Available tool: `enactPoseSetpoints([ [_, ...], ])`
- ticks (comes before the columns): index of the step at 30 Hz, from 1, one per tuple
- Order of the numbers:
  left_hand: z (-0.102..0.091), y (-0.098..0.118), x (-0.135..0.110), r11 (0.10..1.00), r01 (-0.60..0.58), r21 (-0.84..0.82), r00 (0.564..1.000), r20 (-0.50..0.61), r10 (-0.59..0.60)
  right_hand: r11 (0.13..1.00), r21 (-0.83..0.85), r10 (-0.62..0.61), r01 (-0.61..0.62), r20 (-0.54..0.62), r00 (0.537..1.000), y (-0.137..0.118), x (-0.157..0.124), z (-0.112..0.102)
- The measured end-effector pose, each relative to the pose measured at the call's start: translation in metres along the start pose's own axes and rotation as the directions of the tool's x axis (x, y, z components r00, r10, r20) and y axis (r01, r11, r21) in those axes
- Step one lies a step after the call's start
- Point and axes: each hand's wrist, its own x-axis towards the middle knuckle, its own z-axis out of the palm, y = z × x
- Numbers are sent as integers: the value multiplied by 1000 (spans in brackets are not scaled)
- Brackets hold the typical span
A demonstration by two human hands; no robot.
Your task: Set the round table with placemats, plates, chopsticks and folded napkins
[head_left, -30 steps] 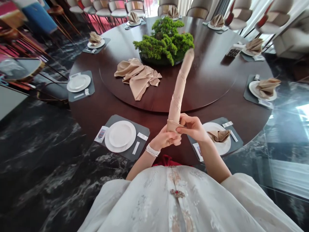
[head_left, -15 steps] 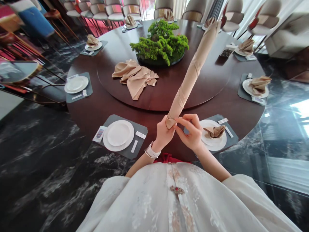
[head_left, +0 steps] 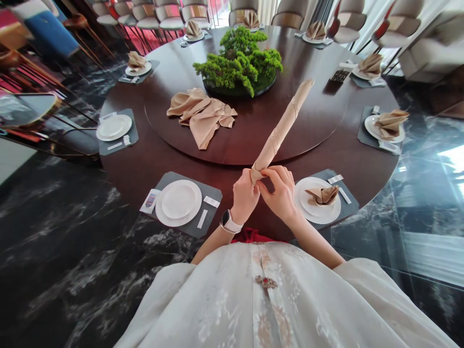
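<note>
A beige cloth napkin rolled into a long tube (head_left: 281, 129) slants up and to the right over the round wooden table (head_left: 337, 154). My left hand (head_left: 243, 195) is closed around its lower end. My right hand (head_left: 281, 193) pinches that same end with fingertips pressed to the cloth. Both hands hover above the table's near edge, between an empty white plate (head_left: 179, 202) on a grey placemat to the left and a plate holding a folded napkin (head_left: 322, 195) to the right.
Loose beige napkins (head_left: 201, 113) lie heaped on the inner turntable beside a green plant centrepiece (head_left: 239, 60). More place settings with plates and folded napkins (head_left: 389, 123) ring the table. Chairs (head_left: 170, 12) stand round the far side. The floor is dark marble.
The rolled napkin swung from near upright to a rightward tilt, and its tip has since dropped lower. My hands shifted their grip at its lower end, the right fingers closing in.
</note>
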Motion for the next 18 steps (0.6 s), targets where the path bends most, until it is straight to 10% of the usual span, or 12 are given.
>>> enactPoseSetpoints([
  [10,14,-14,2,967,72,245,982,152,-112,988,-49,153,-145,234,960,28,2,15],
  [18,24,-29,-7,982,179,-68,967,199,-162,938,193,167,-288,477,863,50,-1,13],
])
